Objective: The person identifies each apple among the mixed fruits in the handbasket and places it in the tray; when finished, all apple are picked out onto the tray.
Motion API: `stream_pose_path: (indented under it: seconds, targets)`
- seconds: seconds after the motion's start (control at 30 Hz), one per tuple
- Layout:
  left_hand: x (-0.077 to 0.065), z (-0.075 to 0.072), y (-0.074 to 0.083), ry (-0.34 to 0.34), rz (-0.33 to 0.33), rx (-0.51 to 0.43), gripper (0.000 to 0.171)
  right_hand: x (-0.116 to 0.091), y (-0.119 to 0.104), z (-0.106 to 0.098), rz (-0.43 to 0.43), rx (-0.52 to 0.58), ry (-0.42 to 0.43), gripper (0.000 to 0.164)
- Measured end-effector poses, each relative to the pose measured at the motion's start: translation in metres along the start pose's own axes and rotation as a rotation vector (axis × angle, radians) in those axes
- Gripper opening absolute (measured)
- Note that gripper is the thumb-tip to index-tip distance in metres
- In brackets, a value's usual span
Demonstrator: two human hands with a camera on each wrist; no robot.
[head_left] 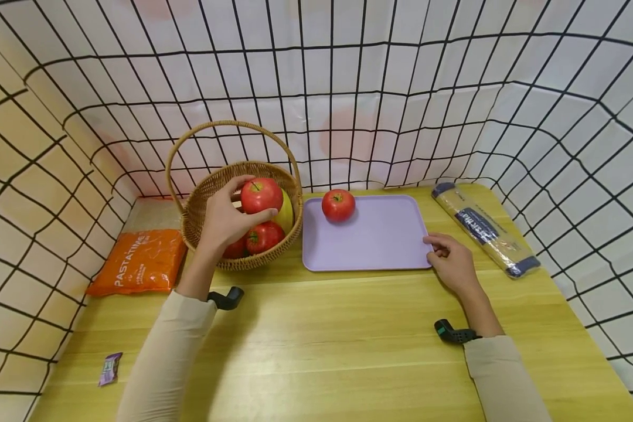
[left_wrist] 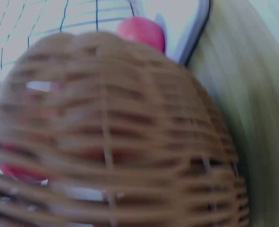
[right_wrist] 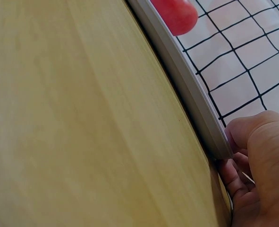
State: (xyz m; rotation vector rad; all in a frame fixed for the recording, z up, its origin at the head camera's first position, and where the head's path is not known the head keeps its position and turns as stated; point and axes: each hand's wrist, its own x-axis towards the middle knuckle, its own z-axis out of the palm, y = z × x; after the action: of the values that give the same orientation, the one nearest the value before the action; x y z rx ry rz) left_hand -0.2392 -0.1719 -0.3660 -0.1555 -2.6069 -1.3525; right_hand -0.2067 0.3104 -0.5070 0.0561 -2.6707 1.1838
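Note:
In the head view my left hand [head_left: 223, 215] grips a red apple [head_left: 262, 197], thumb on its lower side and fingers behind it, at the mouth of a wicker basket [head_left: 257, 259]. More apples, among them one red apple [head_left: 265, 237], and a yellow-green fruit [head_left: 285, 214] lie inside the basket. The blurred basket wall [left_wrist: 130, 113] fills the left wrist view and hides the hand. My right hand [head_left: 452, 261] pinches the right edge of a purple tray [head_left: 369, 246]; its thumb and fingers are at the rim [right_wrist: 196, 104] in the right wrist view. Another apple [head_left: 339, 206] sits on the tray.
An orange pasta bag [head_left: 147, 261] lies left of the basket. A long clear-and-blue package [head_left: 482, 228] lies right of the tray. Near the front left is a small purple-wrapped packet [head_left: 109, 368]. White sheeting with a black grid [head_left: 348, 64] walls in the wooden table [head_left: 337, 346].

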Motion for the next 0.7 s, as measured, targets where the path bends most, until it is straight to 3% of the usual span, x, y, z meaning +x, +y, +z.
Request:
stream_pose_path:
  seconds: [0.17,0.53,0.7]
  targets:
    - [-0.005,0.013,0.011,-0.018,0.019,-0.090,0.075,0.000,0.002,0.000,-0.002,0.003,0.002,0.036]
    - [-0.011,0.050,0.042,-0.119,0.085,-0.155,0.081,0.000,-0.001,0.002,0.003,0.007,-0.008,0.036]
    - [-0.008,0.078,0.059,-0.158,0.092,-0.160,0.083,0.001,0.000,0.002,0.010,-0.001,-0.005,0.036]
